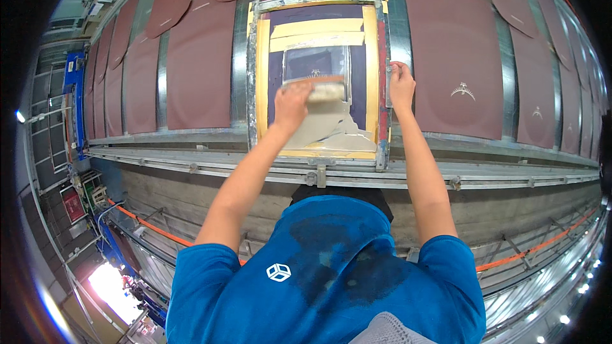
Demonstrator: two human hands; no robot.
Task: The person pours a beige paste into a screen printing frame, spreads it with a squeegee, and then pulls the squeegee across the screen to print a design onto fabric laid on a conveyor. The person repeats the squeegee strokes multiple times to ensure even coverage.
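Left hand: the left hand (291, 106) is closing around the handle of a squeegee (317, 89), fingers wrapped over the top, pressing it against the screen mesh.
Right hand: the right hand (401, 84) is clamping onto the right rail of the screen-printing frame (382, 76), fingers curled over its edge, well apart from the other hand.
Squeegee position: it is lying across the open stencil window (315, 64) near the middle of the frame, with pale grey-beige ink (328, 129) spreading on the mesh nearer the person.
Frame: it is sitting flat on the long table, yellow tape (317, 33) bordering the mesh, over one maroon fabric panel.
Neighbours: the maroon panel to the right (456, 70) is showing a pale printed emblem; the panel to the left (199, 70) is looking unprinted.
Doing it well, as I judge it: keeping the blade square across the window, pressure even, one steady pull, while the right hand is pinning the frame so it is not shifting on the fabric.
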